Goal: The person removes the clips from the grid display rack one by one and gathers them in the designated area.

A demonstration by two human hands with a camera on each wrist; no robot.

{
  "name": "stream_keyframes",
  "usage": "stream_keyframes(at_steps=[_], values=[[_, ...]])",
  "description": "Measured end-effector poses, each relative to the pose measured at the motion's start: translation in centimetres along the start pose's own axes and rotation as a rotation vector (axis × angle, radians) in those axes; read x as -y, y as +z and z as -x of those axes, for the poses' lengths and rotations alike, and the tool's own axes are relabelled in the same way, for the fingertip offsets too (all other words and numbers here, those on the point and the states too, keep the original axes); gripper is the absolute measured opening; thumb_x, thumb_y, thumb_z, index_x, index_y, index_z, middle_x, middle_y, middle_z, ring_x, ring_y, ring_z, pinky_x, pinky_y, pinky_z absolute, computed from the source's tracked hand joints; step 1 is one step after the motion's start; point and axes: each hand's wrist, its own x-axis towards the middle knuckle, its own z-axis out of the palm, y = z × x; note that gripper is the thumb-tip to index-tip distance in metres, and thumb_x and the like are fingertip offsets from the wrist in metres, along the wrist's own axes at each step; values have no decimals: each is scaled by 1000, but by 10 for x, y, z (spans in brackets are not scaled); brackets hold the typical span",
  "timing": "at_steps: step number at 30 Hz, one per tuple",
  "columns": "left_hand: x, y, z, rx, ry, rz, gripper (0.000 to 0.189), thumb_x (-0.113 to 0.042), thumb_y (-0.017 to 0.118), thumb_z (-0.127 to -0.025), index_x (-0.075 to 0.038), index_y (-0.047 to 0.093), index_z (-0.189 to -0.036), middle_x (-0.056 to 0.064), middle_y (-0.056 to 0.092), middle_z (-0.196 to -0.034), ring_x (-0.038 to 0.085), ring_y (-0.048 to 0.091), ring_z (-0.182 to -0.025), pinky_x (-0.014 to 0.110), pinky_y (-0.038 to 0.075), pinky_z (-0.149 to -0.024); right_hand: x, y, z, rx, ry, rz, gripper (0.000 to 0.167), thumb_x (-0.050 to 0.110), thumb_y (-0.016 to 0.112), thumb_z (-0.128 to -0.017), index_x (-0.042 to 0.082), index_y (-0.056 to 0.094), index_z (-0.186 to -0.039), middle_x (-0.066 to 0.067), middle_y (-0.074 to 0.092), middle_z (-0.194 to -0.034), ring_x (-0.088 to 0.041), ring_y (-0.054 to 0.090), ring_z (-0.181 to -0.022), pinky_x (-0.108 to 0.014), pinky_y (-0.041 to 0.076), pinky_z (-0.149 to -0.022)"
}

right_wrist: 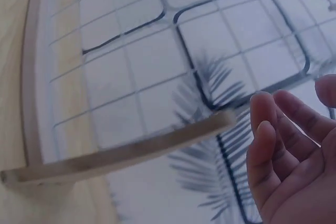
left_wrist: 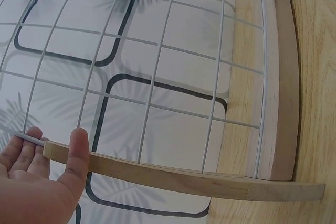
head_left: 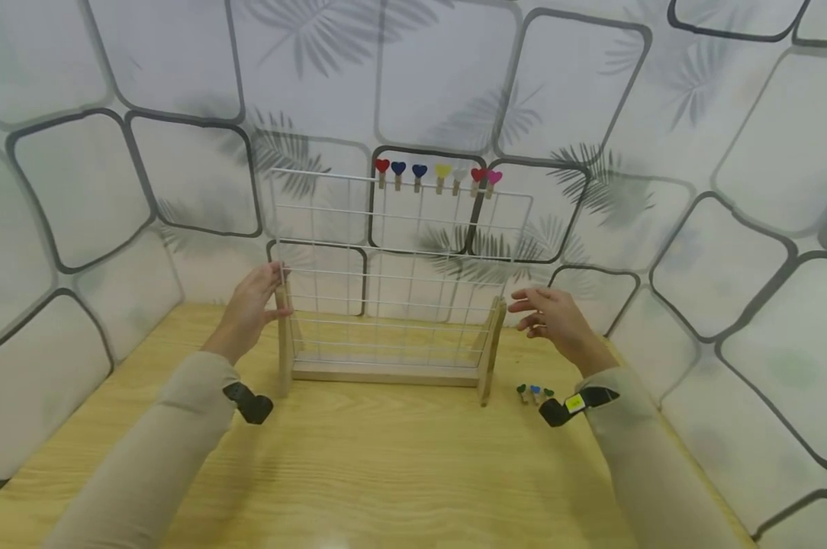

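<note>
A white wire grid rack [head_left: 400,305] stands upright in a wooden base. My left hand [head_left: 254,305] holds the top of its left wooden post [left_wrist: 157,176], thumb on one side and fingers on the other, by the grid's edge wire. My right hand [head_left: 554,316] hovers just right of the right post [head_left: 493,347], fingers loosely bent, holding nothing. In the right wrist view a gap shows between its fingers and the post [right_wrist: 131,148]. Several small heart clothespins, such as a yellow one [head_left: 442,174] and a pink one [head_left: 493,181], are clipped along the top wire.
On the wooden table [head_left: 386,473], below my right hand, lie a green heart clothespin [head_left: 522,392], a blue one [head_left: 535,393] and another green one [head_left: 548,395]. Patterned cloth walls [head_left: 448,69] enclose the table at the back and sides.
</note>
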Motion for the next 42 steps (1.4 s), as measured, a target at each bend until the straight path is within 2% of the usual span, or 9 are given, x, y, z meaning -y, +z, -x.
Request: stream_keyframes(at_steps=[7,14,21,28,32,37,42], values=[[3,1,3,4,-4,-28,62,-36,23,-108,5,8,-152,20,8,-160,28,4,-147,20,51,-82,38,12,-12,15,-71,-6,43,36,43,-105,-2,54,-122,-6,63,-104,-17,63,-77,-26,52,-61],[4,0,1,8,10,-34,64,-38,25,-107,6,11,-152,22,9,-159,29,5,-147,26,52,-85,74,33,-23,6,-154,-78,32,32,47,-104,4,60,-112,-7,63,-101,-14,61,-71,-26,51,-60],[1,-6,-5,-3,17,-13,63,-38,26,-107,5,12,-152,20,9,-159,27,5,-147,27,52,-86,104,54,-37,23,-247,-107,30,26,48,-104,0,63,-108,-11,63,-100,-16,60,-68,-24,50,-57],[-2,-7,-4,-4,0,-26,64,-39,26,-107,4,10,-152,19,9,-160,26,5,-147,30,50,-89,123,65,-45,22,-301,-127,27,21,48,-104,0,64,-107,-13,63,-101,-16,61,-66,-24,50,-55],[1,-5,-5,-4,-16,-25,65,-39,28,-107,4,10,-152,19,11,-160,26,6,-147,31,50,-90,130,71,-51,6,-297,-129,25,20,49,-103,1,65,-108,-13,63,-104,-16,60,-64,-23,50,-54],[1,-4,-5,6,-35,9,62,-35,27,-108,2,6,-153,17,5,-160,24,3,-147,24,51,-85,139,84,-62,8,-300,-117,26,20,50,-103,-1,64,-112,-17,64,-110,-16,61,-63,-23,51,-54],[-1,-1,-6,5,-73,80,60,-31,26,-108,0,3,-154,14,1,-161,23,0,-147,20,51,-80,157,95,-72,10,-343,-73,28,20,50,-103,-1,64,-114,-17,63,-118,-17,62,-67,-23,51,-54]])
